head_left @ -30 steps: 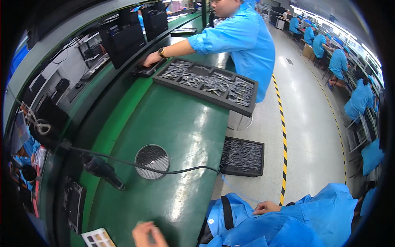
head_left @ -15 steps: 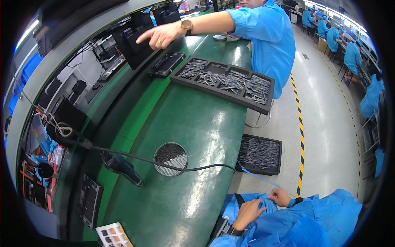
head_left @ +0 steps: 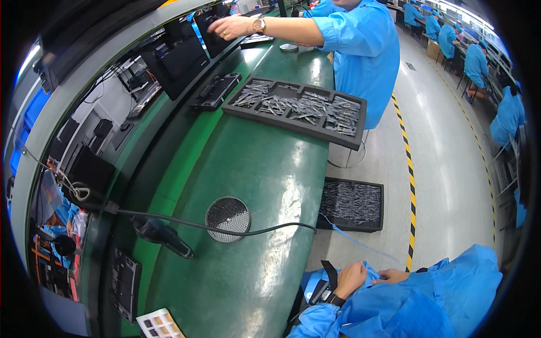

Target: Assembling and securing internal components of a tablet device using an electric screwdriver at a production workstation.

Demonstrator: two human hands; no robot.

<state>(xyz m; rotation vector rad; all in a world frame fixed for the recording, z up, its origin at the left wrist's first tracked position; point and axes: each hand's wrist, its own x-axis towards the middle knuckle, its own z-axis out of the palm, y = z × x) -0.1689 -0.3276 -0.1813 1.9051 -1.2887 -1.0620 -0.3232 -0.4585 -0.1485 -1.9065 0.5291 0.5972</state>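
Plainly, the black tool (head_left: 163, 236) and round dish (head_left: 238, 220) lie unheld on the green bench (head_left: 225, 284); right of it, beyond a raised black strap (head_left: 329, 274), our left hand (head_left: 351, 278) curls against our blue smock (head_left: 394, 308), rumpled and bunched at the lap. Our right hand (head_left: 391, 276) meets the same cloth, though whether either pinches it we cannot tell. The handling seems unfinished to us, its remainder unclear.

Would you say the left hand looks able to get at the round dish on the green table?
Probably yes: nothing tall stands between the left hand and the round dish, though a black cable crosses the dish and the hand is at blue fabric.
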